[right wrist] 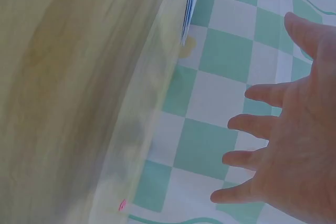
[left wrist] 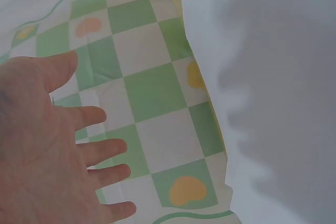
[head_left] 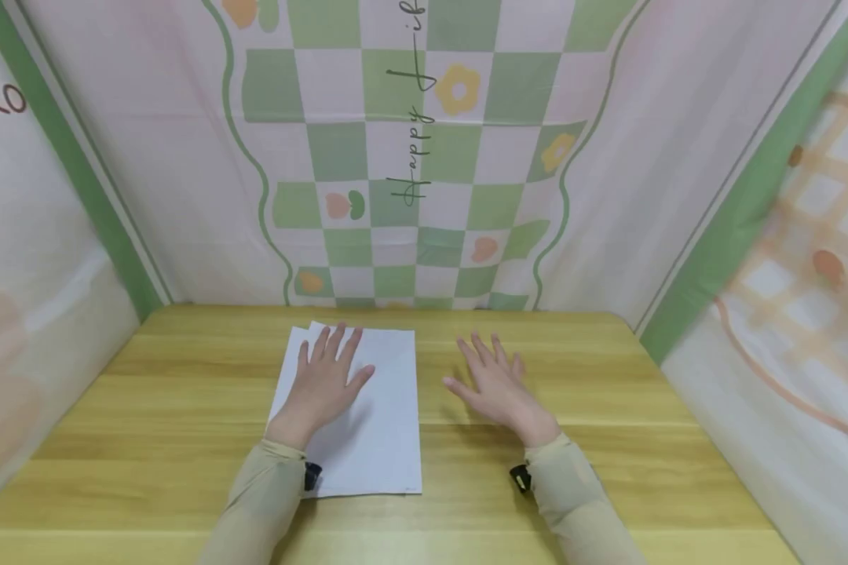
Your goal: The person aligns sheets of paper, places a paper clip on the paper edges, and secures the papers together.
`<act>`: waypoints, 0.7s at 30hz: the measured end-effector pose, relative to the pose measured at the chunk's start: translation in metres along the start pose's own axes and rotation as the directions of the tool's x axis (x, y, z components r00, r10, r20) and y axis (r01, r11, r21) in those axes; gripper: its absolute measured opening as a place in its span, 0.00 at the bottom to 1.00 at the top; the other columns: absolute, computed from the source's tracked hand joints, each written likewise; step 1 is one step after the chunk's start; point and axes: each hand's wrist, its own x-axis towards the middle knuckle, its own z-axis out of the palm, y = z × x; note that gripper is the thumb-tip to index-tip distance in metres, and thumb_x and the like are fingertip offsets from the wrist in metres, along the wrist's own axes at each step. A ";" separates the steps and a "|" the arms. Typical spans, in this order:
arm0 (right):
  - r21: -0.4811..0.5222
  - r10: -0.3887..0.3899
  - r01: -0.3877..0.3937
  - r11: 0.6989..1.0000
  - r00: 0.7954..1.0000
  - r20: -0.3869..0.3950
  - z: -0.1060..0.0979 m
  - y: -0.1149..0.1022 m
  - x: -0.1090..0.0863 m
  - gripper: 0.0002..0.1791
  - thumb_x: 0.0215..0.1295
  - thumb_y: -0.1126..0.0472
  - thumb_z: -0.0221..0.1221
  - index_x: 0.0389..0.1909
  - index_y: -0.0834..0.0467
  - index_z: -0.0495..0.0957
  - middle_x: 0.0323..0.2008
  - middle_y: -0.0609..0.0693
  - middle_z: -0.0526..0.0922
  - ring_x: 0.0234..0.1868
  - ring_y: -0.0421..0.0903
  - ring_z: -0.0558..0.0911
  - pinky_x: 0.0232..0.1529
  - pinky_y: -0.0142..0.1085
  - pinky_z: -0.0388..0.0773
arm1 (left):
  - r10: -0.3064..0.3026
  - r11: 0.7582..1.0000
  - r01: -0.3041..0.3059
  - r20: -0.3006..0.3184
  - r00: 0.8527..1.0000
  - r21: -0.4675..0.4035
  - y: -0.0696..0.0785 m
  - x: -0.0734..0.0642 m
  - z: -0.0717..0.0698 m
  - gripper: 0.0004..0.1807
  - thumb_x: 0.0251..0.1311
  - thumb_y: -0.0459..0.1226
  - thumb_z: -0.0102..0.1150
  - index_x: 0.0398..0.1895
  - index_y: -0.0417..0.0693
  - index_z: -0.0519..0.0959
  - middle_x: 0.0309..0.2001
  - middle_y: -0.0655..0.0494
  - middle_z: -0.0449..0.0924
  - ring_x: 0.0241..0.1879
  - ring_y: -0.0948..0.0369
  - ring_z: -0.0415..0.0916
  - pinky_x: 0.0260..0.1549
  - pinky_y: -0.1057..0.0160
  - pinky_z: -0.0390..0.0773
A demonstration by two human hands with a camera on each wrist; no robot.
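Note:
White paper sheets (head_left: 385,424) lie in a slightly uneven stack on the wooden table, left of the middle. Above them hovers my left hand (head_left: 323,386), palm down with its fingers spread, casting a shadow on the top sheet. In the left wrist view a gap shows between the left hand (left wrist: 47,145) and the paper (left wrist: 294,103). My right hand (head_left: 498,390) is held over bare wood to the right of the stack, its fingers straight and apart. Nothing is in the right hand (right wrist: 294,129), and the edge of the stack (right wrist: 189,9) shows beyond it.
The wooden table (head_left: 608,471) reaches back to a green and white checked cloth (head_left: 445,157) hanging behind it. Cloth walls (head_left: 42,275) stand along the left and right sides. A small dark device (head_left: 520,477) sits at each wrist.

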 end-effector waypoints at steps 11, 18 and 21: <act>0.030 -0.012 0.011 0.999 0.999 0.047 0.006 -0.002 0.001 0.44 0.66 0.31 0.41 0.74 0.55 0.48 0.74 0.59 0.43 0.73 0.66 0.36 0.62 0.71 0.32 | -0.037 0.999 0.037 0.008 0.999 0.021 -0.014 -0.009 -0.006 0.36 0.69 0.55 0.40 0.74 0.47 0.52 0.72 0.39 0.51 0.72 0.41 0.44 0.66 0.34 0.42; 0.041 -0.002 -0.003 0.999 0.993 0.119 0.008 -0.004 0.003 0.43 0.67 0.32 0.41 0.73 0.58 0.52 0.74 0.62 0.46 0.72 0.69 0.40 0.62 0.71 0.37 | -0.066 0.997 0.064 0.039 0.997 0.047 -0.027 -0.016 -0.007 0.36 0.69 0.55 0.40 0.73 0.44 0.52 0.72 0.38 0.50 0.72 0.39 0.43 0.66 0.34 0.41; 0.030 0.006 -0.011 0.999 0.987 0.160 0.009 -0.006 0.005 0.43 0.67 0.32 0.41 0.72 0.58 0.53 0.73 0.62 0.48 0.72 0.69 0.42 0.64 0.70 0.39 | -0.066 0.996 0.063 0.046 0.997 0.060 -0.031 -0.020 -0.008 0.36 0.69 0.54 0.41 0.72 0.42 0.54 0.72 0.36 0.51 0.71 0.38 0.44 0.65 0.33 0.43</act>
